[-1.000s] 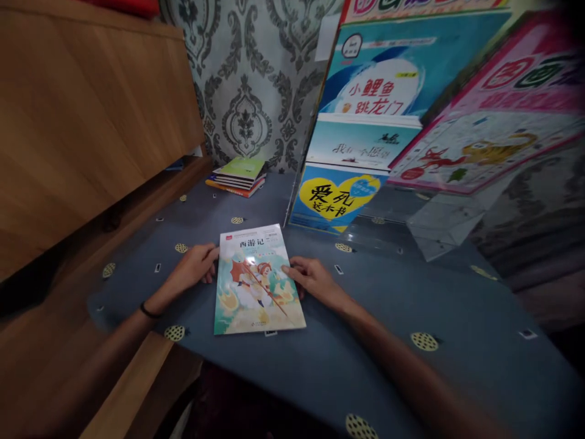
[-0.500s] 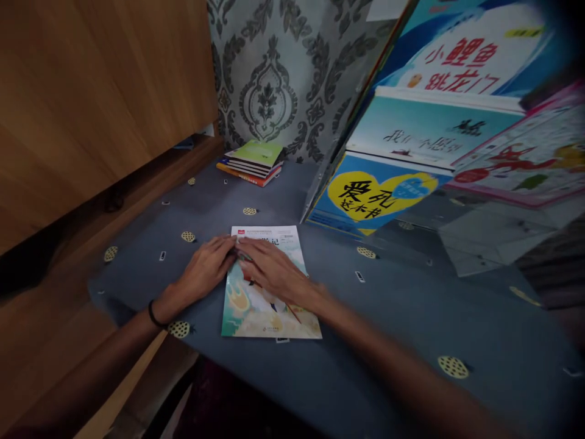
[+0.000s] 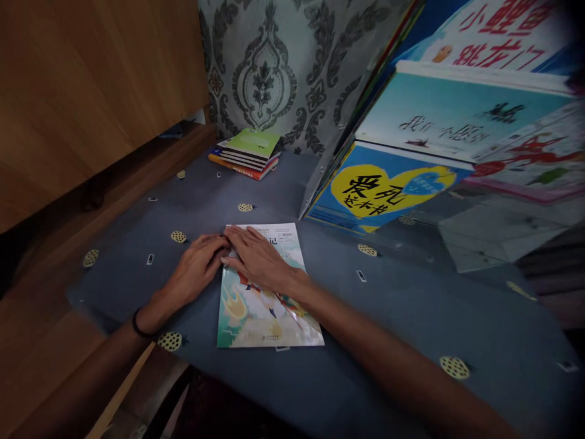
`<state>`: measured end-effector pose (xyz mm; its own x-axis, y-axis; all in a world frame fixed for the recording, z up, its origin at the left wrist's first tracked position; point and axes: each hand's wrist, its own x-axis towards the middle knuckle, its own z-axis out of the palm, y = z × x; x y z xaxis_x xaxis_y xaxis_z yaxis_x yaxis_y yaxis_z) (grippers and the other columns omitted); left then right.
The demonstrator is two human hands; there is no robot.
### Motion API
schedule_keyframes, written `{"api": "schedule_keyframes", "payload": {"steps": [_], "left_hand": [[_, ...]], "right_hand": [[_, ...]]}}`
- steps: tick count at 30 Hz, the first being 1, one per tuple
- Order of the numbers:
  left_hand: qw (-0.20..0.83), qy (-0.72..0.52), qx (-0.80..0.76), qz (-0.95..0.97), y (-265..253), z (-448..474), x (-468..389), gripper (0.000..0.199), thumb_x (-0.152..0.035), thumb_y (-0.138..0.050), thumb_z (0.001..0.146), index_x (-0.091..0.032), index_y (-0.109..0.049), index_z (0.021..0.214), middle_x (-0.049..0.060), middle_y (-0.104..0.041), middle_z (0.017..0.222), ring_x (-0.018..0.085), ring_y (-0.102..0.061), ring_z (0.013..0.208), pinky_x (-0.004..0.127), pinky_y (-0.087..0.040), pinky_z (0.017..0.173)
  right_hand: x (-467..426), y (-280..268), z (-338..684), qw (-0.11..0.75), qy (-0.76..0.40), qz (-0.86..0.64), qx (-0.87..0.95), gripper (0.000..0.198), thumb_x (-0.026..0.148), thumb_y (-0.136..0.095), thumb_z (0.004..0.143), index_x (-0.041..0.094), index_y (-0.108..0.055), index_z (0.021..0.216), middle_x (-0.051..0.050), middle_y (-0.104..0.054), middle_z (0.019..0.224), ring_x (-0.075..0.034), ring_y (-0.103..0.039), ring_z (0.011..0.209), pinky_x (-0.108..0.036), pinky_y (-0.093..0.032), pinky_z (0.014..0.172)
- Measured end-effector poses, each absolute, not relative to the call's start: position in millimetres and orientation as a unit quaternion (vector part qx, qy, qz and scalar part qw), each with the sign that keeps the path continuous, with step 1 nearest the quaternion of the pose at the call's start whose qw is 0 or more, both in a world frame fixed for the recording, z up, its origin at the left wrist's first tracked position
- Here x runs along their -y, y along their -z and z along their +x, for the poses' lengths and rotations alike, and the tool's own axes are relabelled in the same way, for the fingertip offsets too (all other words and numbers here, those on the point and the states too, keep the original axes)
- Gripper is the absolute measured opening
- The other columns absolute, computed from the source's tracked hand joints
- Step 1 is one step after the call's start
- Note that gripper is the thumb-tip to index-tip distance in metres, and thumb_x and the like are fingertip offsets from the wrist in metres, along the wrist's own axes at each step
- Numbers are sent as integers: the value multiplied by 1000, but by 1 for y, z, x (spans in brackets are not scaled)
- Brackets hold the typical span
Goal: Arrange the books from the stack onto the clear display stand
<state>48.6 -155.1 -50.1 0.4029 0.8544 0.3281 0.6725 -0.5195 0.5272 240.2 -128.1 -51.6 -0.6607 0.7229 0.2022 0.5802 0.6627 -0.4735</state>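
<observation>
A thin paperback book [image 3: 256, 326] with a white, green and beige illustrated cover lies closed on the blue-grey tabletop. My right hand [image 3: 259, 257] rests flat on its upper left part, fingers stretched toward the top left corner and covering part of the title. At the book's upper left edge is my left hand [image 3: 197, 268], palm down, fingers slightly bent and reaching to the edge, thumb beside them. The fingertips of both hands meet near that corner. Neither hand lifts the book.
A small stack of books [image 3: 251, 149] lies at the back by the patterned wall [image 3: 262, 79]. On the right stands a clear display rack with picture books [image 3: 388, 186]. A wooden cabinet [image 3: 100, 79] borders the left. The tablecloth [image 3: 402, 305] has pineapple prints.
My right hand has shifted slightly left, its fingers now flatter on the cover toward the book's left edge. My left hand has moved slightly left. The camera view has shifted a little.
</observation>
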Motion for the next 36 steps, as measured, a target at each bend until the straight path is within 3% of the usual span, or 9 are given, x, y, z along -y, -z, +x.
{"api": "schedule_keyframes", "payload": {"steps": [11,17,23,27,31,36], "left_hand": [[139,-296,-471,819,56,47,155,32,-33,-43,103,-20,-68,118,10,-72,123,26,-63,118,50,-52,104],[131,-295,-470,821,56,47,155,31,-34,-42,103,-20,-67,116,10,-72,124,26,-63,118,49,-53,102],[128,-301,-462,824,57,47,155,28,-33,-42,103,-21,-66,113,9,-72,125,27,-62,120,50,-53,102],[108,-297,-456,832,58,46,155,28,-33,-43,103,-20,-66,113,10,-72,126,28,-61,122,50,-53,102],[36,-266,-432,861,51,51,153,29,-30,-42,104,-19,-66,115,11,-74,117,31,-60,124,53,-51,102],[25,-211,-314,925,34,93,145,32,-31,-40,107,-17,-64,121,11,-73,120,28,-59,128,48,-50,103]], "right_hand": [[134,54,279,171,-196,-404,877,64,55,-40,105,14,-43,153,-18,-39,163,-28,-31,154,-54,-24,127],[134,52,301,191,-227,-417,859,61,58,-29,106,21,-45,152,-12,-49,158,-26,-37,152,-54,-25,127],[143,68,343,229,-188,-479,826,54,51,-32,106,21,-50,147,-12,-47,158,-29,-35,152,-63,-21,125],[137,75,355,279,-238,-478,798,54,57,-29,106,28,-54,144,-8,-57,152,-27,-43,147,-62,-25,124],[127,73,359,361,-303,-460,752,63,68,-31,102,25,-62,136,-10,-66,140,-28,-59,132,-54,-39,117],[125,68,362,405,-369,-441,711,63,71,-37,99,25,-64,133,-9,-68,137,-25,-61,129,-48,-43,114]]}}
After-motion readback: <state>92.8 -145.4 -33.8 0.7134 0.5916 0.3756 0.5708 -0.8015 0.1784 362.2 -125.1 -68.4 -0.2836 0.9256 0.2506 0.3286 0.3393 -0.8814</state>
